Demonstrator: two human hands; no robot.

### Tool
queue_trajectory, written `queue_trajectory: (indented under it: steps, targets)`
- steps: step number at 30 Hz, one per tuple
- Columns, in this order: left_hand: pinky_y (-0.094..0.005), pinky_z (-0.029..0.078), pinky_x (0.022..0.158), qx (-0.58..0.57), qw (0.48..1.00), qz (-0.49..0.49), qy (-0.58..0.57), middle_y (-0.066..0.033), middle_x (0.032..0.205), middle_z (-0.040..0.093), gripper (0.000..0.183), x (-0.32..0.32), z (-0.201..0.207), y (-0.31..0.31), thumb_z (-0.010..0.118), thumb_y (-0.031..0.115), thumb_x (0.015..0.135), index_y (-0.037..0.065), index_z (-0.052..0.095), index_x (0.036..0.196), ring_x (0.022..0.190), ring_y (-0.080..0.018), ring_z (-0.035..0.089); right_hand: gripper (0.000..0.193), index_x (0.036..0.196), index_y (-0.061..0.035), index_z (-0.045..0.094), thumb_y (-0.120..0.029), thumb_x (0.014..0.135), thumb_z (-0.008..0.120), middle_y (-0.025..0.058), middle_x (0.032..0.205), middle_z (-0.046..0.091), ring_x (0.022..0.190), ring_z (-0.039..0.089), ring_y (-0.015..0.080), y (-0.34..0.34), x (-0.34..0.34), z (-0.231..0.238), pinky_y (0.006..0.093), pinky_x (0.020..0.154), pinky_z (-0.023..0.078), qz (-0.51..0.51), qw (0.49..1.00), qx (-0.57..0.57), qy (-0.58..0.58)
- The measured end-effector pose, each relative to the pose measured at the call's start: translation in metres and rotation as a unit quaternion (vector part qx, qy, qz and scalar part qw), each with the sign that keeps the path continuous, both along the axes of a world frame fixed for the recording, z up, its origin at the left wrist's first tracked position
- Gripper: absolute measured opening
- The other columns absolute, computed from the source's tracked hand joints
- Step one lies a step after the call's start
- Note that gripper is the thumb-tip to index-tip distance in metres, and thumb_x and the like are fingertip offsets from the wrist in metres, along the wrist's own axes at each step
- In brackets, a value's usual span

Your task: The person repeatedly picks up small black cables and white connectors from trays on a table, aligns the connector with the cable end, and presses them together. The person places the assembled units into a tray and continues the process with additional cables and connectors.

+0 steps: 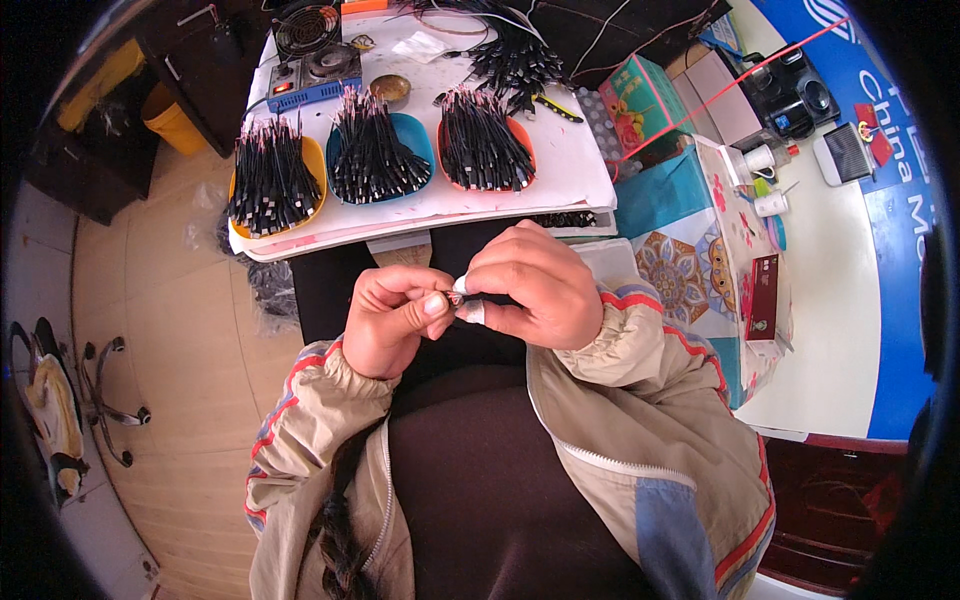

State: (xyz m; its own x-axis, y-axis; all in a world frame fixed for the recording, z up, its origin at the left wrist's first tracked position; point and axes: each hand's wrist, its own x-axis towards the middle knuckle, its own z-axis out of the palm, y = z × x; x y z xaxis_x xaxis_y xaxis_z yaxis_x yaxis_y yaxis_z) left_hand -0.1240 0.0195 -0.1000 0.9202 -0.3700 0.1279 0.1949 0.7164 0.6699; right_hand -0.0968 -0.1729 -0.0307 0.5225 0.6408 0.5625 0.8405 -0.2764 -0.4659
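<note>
Just beyond my lap, over the near side of the white table (pixel 400 222), both hands meet at chest height. My left hand (pixel 388 318) is closed, its thumb and forefinger pinching a small dark wire end (pixel 454 298) with thin light strands. On the other side of it, my right hand (pixel 540 285) pinches the same piece; white wraps cover its thumb and forefinger tips. Fingers hide most of the piece. Ahead stand a yellow tray (pixel 321 165), a blue tray (pixel 428 150) and an orange tray (pixel 527 140), each full of short black cables (pixel 375 150) with metal plugs and pinkish wire ends.
Behind the trays sit a blue box with dials (pixel 315 88), a small fan (pixel 308 32) and a round brown dish (pixel 390 88). A heap of black cables (pixel 512 65) lies by a yellow-and-black hand tool (pixel 558 108). At right is a green box (pixel 642 105).
</note>
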Motion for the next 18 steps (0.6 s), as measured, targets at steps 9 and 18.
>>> queue_trajectory:
  steps: [9, 18]
  targets:
    - [-0.0237, 0.040, 0.051, 0.143, 0.982, 0.043, -0.117, -0.0072, 0.069, 0.062, 0.010, 0.001, 0.011, 0.002, 0.065, 0.004, 0.085, -0.005, 0.066, 0.092, 0.057, -0.0112, 0.054, 0.009, 0.092, -0.0011, 0.060, -0.004, 0.084, 0.063, 0.0054, 0.083, 0.059, 0.073, 0.057, 0.0164, -0.008, -0.006, 0.002, 0.0288, 0.064, 0.044, -0.001, 0.965, 0.017, 0.263]
    - [-0.0246, 0.041, 0.053, 0.136, 0.985, 0.044, -0.093, -0.0067, 0.070, 0.062, 0.009, 0.005, 0.007, 0.007, 0.064, 0.002, 0.087, -0.004, 0.066, 0.091, 0.058, -0.0124, 0.054, 0.016, 0.099, 0.0010, 0.059, -0.012, 0.090, 0.062, 0.0043, 0.090, 0.059, 0.081, 0.056, 0.0106, -0.014, 0.006, -0.012, 0.0235, 0.071, 0.046, 0.063, 0.800, 0.118, 0.585]
